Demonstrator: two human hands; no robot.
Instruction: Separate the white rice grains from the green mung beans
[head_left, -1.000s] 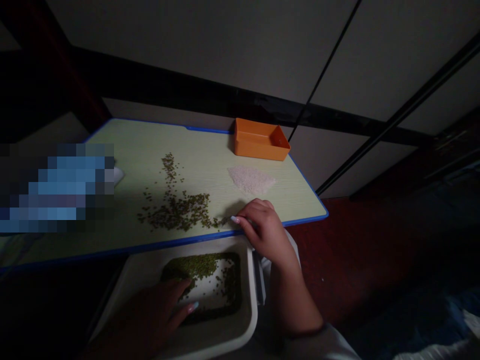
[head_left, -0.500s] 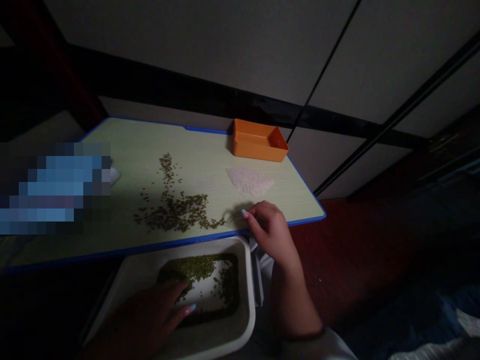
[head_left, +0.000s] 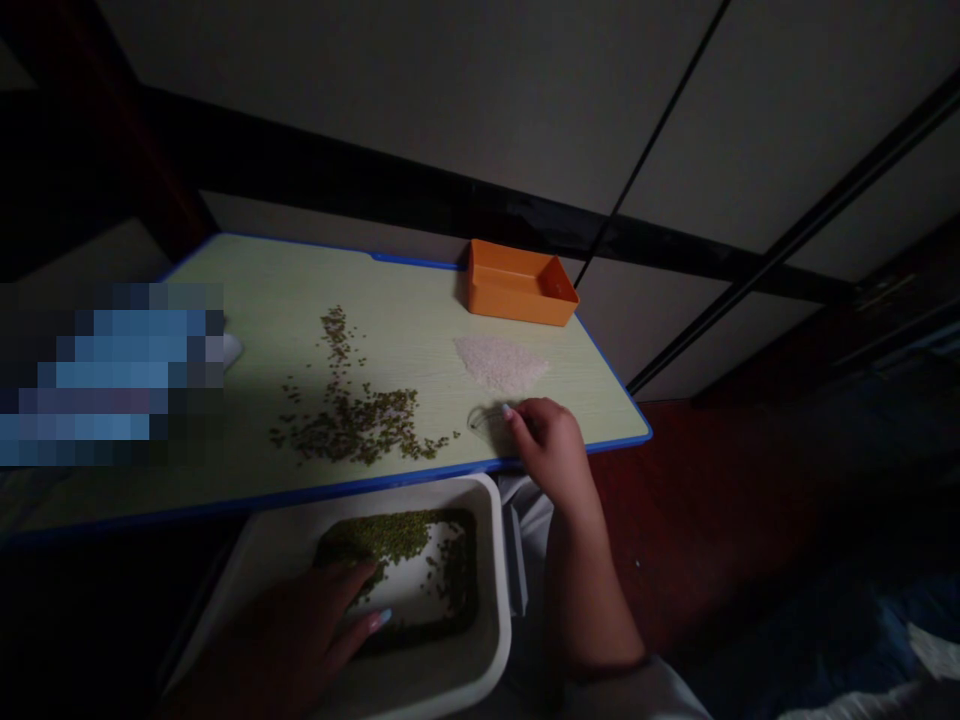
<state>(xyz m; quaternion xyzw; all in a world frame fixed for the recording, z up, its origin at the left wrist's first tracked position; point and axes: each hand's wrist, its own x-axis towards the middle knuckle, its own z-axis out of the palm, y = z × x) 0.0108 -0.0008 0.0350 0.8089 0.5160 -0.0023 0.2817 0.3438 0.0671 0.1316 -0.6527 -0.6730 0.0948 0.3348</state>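
Observation:
My right hand is pinched closed on a thin wire-like tool with a looped end, just above the table near its front edge. Too fine and dim to name, the tool points left toward scattered green-brown bits on the tabletop. Inside a white basin, my left hand hangs low with thumb and forefinger apart; its other fingers lie in shadow. Small green grains are heaped along the basin's far side, touching or close to the forefinger. Beyond my right hand lies a pale, grainy pile.
An orange open box stands at the back right of the pale table, which has a blue rim. At left, a blurred-out patch covers part of the table beside a white object. Cabinet panels rise behind.
My right hand has moved slightly right with the wire tool, away from the green-brown bits. A few bits at the pile's right end have shifted. My left hand looks unmoved.

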